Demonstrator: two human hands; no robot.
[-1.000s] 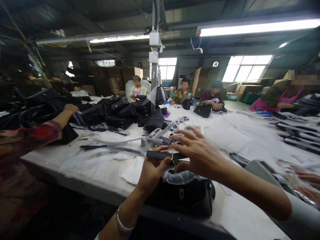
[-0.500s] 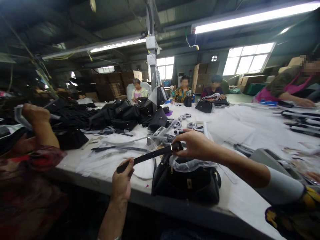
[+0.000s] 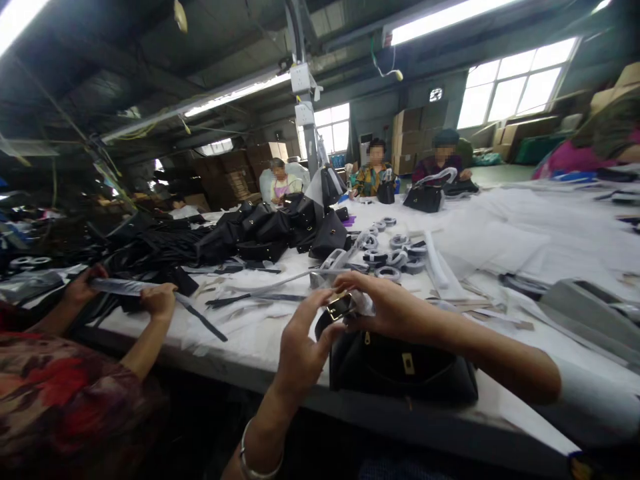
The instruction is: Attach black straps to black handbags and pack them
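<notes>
A black strap (image 3: 327, 325) with a gold buckle (image 3: 340, 307) is held between my two hands, just above a black handbag (image 3: 440, 380). My left hand (image 3: 303, 343) pinches it at the buckle's left side, thumb below and fingers above. My right hand (image 3: 387, 305) is closed at the buckle's right side, where some clear plastic wrap (image 3: 364, 304) shows between the fingers. The strap's far end is hidden. The handbag stands at the table's front edge, with a gold clasp (image 3: 409, 363) on its front and a gold zip pull (image 3: 367, 339) near its top.
To my left a co-worker's hands (image 3: 159, 301) stretch a plastic-covered strap (image 3: 123, 287). Black bags (image 3: 270, 230) are piled behind. Wrapped rolled straps (image 3: 387, 257) and white sheets (image 3: 505, 233) lie on the table. A grey holder (image 3: 590, 320) sits at right.
My left hand has moved right and up from the strap's free end to the buckle, so my hands are now close together. The co-worker at left has lowered their arms and holds a strap.
</notes>
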